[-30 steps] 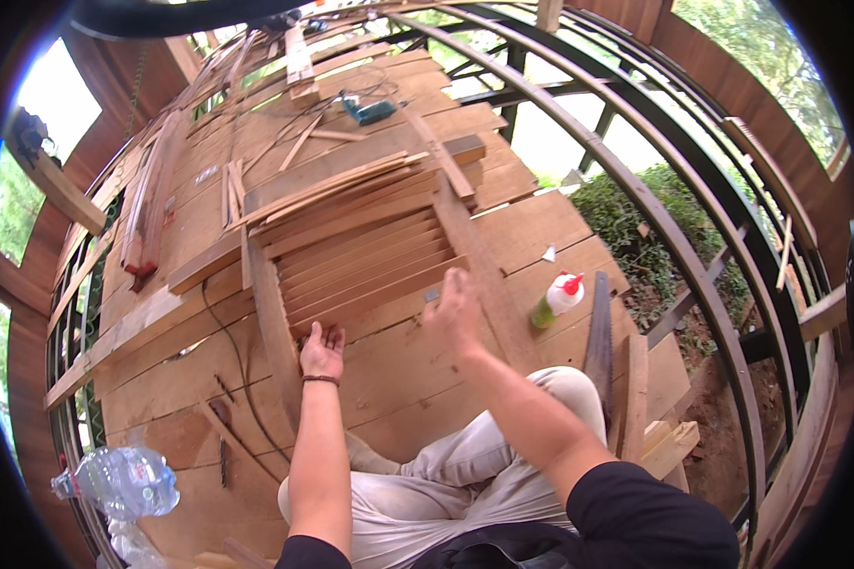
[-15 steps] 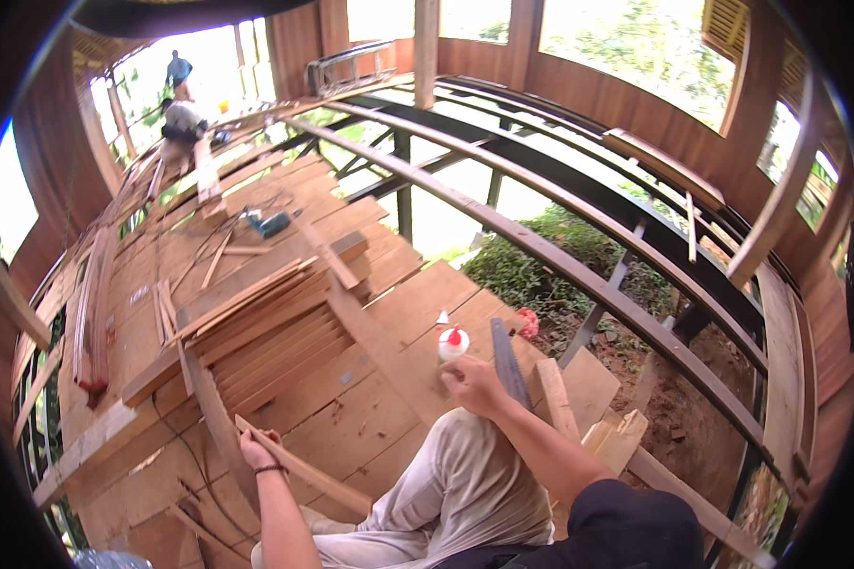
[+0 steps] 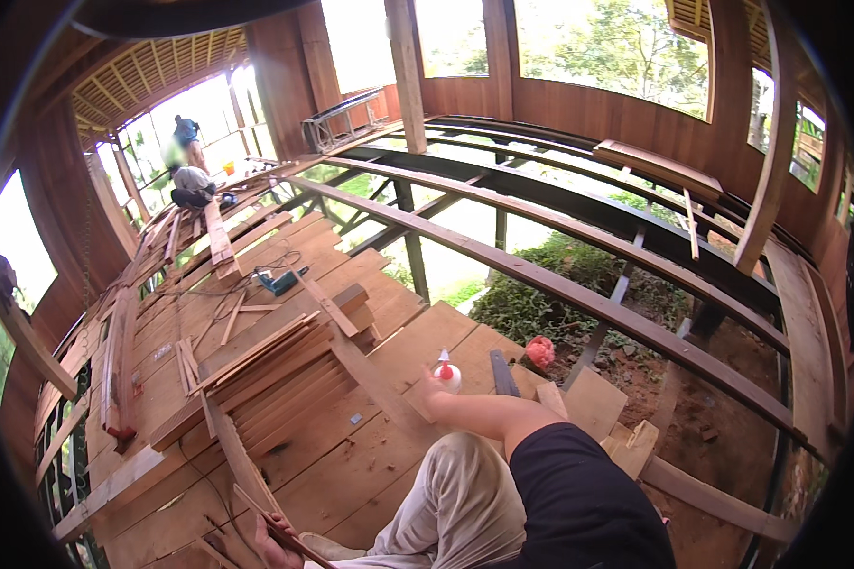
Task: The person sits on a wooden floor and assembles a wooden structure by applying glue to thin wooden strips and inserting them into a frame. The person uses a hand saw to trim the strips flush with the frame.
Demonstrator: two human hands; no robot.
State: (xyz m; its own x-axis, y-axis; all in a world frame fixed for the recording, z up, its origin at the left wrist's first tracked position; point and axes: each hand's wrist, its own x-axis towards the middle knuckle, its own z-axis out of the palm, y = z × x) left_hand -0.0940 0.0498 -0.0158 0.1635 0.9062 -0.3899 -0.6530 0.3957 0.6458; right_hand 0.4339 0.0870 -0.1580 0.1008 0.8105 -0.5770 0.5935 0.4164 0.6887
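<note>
My left hand (image 3: 277, 544), low in the view, is closed around a thin wooden strip (image 3: 299, 544). My right hand (image 3: 431, 396) reaches forward over the plank floor, right against the left side of a white bottle (image 3: 449, 378) with a red top. Its fingers are partly hidden and blurred, so whether they grip the bottle cannot be told. Just right of the bottle lies a handsaw (image 3: 504, 376) with a dark blade. A stack of wooden boards (image 3: 285, 379) lies ahead of my left hand.
A teal power tool (image 3: 280, 282) with a cord lies beyond the boards. On the right, open floor beams (image 3: 560, 275) span a drop to soil and plants. Wood offcuts (image 3: 631, 446) lie by my right arm. Another person (image 3: 194, 175) crouches far left.
The view has tilted up. My right hand has moved left and forward, from in front of the bottle to its left side. My left hand and the strip sit lower in view.
</note>
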